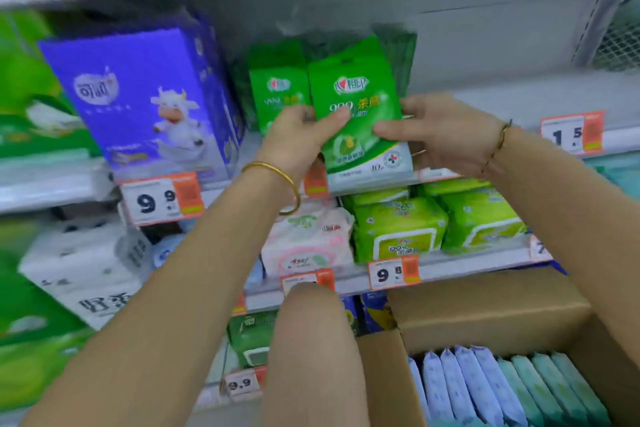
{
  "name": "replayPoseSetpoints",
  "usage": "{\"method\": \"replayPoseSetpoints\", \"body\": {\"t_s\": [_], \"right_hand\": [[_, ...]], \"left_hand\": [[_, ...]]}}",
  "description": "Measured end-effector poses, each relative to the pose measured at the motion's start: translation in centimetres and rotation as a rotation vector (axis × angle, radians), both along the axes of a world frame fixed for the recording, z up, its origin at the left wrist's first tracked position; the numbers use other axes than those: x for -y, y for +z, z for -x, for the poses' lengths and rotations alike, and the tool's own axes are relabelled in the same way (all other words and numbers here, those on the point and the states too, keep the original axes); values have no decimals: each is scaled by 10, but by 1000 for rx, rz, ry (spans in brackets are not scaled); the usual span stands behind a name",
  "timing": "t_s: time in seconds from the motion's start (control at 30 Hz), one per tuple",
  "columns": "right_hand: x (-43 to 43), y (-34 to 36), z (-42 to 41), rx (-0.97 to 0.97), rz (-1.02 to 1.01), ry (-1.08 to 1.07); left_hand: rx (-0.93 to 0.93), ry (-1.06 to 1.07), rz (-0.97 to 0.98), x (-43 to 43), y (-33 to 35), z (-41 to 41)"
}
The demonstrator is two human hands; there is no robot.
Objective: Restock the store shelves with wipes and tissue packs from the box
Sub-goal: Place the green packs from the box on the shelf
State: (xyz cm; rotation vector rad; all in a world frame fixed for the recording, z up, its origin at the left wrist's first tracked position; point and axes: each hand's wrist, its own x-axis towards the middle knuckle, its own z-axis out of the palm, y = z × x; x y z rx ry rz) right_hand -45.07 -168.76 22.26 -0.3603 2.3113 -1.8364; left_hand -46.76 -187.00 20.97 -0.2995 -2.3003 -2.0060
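Observation:
A green wipes pack (360,104) stands upright at the front edge of the middle shelf (519,104). My left hand (298,135) grips its left edge with the thumb across the front. My right hand (440,135) holds its right side and lower corner. More green packs (277,87) stand in rows right behind and to the left of it. The open cardboard box (485,315) sits at the lower right, filled with upright pale blue packs (460,388) and teal packs (554,388).
A purple tissue box with a cow (145,97) stands left of the green packs. The shelf to the right of my hands is bare back to the wall. Below lie pink wipes (308,239) and light green wipes (398,229), behind price tags (391,272).

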Motion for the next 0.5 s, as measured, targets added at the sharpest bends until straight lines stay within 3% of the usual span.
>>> {"method": "replayPoseSetpoints", "body": {"t_s": [0.1,0.17,0.33,0.5], "right_hand": [[40,19,34,-63,52,-76],[67,21,56,-142,33,-151],[109,9,84,-291,-344,-374],[115,-6,92,-263,-538,-409]], "left_hand": [[-81,93,-47,27,19,22],[-177,248,44,39,20,38],[-277,509,395,57,-1,69],[-188,536,520,61,-19,84]]}}
